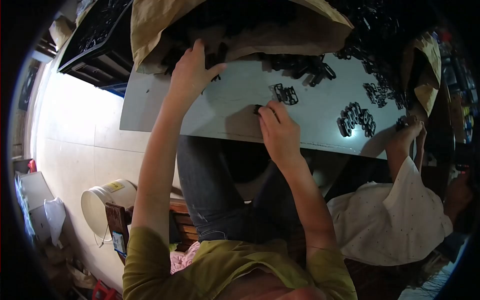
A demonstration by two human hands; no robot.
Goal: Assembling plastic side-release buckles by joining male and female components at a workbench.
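Head view, looking down over a grey tabletop (165, 107). Left hand (192, 67) stretched forward to the mouth of a brown paper sack (280, 35) lying on its side, fingers curled down onto small black plastic parts (212, 60) spilling from it; whether any piece is actually gripped cannot be told. Right hand (277, 130) nearer the table's front edge, fingertips pinched on 1 small black part (257, 108) pressed against the surface. Just beyond those fingertips, a joined black piece (285, 94), lying apart from the hand. Further right, a row of black clips (356, 120) and scattered black pieces (380, 92), well apart from both hands. At the right edge, another person in a white dotted shirt (390, 220), with a hand (407, 131) resting at the table's edge on black parts. Left of the table, a black crate (95, 40); on the pale tiled floor below, a white bucket (102, 205) beside a wooden seat (120, 220).
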